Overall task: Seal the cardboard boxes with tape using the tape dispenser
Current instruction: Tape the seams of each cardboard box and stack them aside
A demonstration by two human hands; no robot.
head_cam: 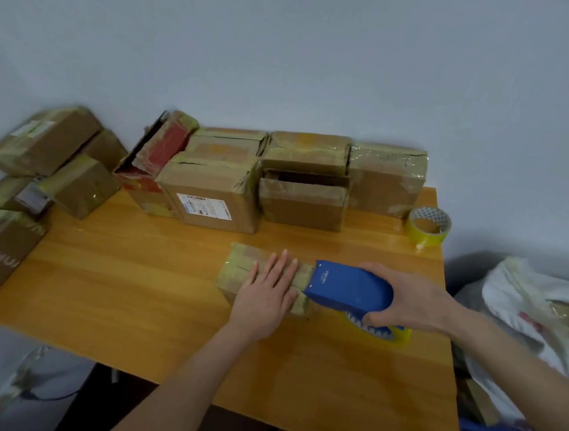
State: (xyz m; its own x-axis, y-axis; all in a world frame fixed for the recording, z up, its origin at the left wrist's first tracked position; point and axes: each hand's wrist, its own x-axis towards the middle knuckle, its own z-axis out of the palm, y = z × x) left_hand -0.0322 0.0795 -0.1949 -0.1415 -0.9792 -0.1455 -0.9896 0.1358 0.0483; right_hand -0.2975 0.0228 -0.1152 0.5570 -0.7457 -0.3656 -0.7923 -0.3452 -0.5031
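The small cardboard box (pixel 240 263) on the table (pixel 132 288), largely taped already, lies under my flat, straight-fingered left hand (pixel 266 294) while my right hand (pixel 409 302) grips the blue tape dispenser (pixel 349 288) at its right end; behind it, an open box (pixel 303 205) looks unsealed.

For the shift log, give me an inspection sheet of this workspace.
Surface: orange wooden table.
Job's things: small cardboard box near the front; blue tape dispenser at its right end.
Clutter: taped boxes in a back row; other boxes piled left; spare tape roll at far right corner.
Hands: left hand flat on the small box; right hand grips the dispenser.
Cables: what looks like a thin dark cord below the table, lower left.
Surroundings: pale wall behind; white bags on the right.
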